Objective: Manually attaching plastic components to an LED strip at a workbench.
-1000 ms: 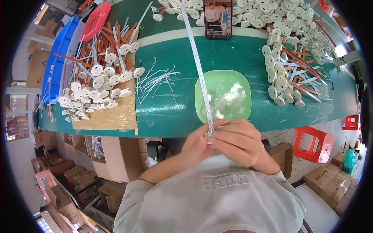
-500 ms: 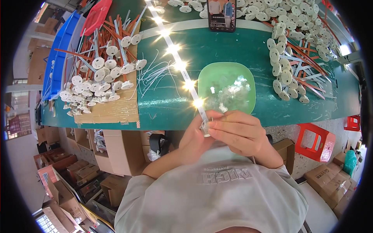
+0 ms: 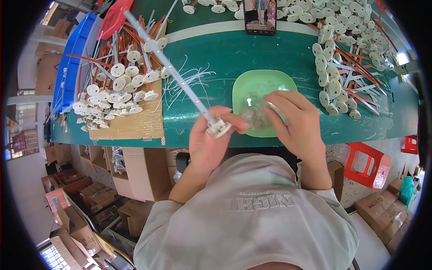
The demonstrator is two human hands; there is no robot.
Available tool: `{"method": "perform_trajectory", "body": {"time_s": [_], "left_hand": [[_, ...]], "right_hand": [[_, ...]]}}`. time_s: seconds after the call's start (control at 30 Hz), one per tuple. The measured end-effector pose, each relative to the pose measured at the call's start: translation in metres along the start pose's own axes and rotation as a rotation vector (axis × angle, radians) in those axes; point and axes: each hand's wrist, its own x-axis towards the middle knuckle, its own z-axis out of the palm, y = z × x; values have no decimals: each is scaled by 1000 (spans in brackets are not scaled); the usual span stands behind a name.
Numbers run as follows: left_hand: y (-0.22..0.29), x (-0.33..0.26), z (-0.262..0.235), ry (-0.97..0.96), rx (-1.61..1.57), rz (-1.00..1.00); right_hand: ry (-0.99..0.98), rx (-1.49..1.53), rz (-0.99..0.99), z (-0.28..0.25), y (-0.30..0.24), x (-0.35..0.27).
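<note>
My left hand [image 3: 204,141] grips the white round base of an LED light strip [image 3: 182,83] at the table's near edge. The strip slants up to the far left, its small yellowish diodes unlit. My right hand [image 3: 297,123] reaches over the green square bowl [image 3: 288,81], fingers bent and apart. Its fingertips hover beside a heap of small clear pieces [image 3: 256,114] in the bowl; I see nothing held in them.
Strips with white round bases [image 3: 121,83] pile on cardboard [image 3: 135,128] at left, more bases [image 3: 333,85] at right. Thin white wires [image 3: 191,83] lie between. A phone [image 3: 260,18] stands at the back; a blue tray [image 3: 74,63] and red basket [image 3: 114,18] are far left.
The strip's lights have gone out. My hands have parted: the left has moved left with the strip, tilting it further left, and the right has moved over the bowl.
</note>
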Motion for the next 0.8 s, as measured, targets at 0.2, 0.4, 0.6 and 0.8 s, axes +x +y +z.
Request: {"method": "perform_trajectory", "body": {"time_s": [0.2, 0.4, 0.6, 0.8], "left_hand": [[-1, -5, -8, 34, -57, -34], [-3, -1, -1, 29, -43, -39], [-5, 11, 1, 81, 126, 13], [-2, 27, 5, 69, 155, 67]], "right_hand": [[-268, -216, 93, 13, 17, -5], [-210, -76, 57, 8, 19, -6], [-23, 18, 123, 10, 17, -6], [4, 25, 253, 8, 13, -9]]}}
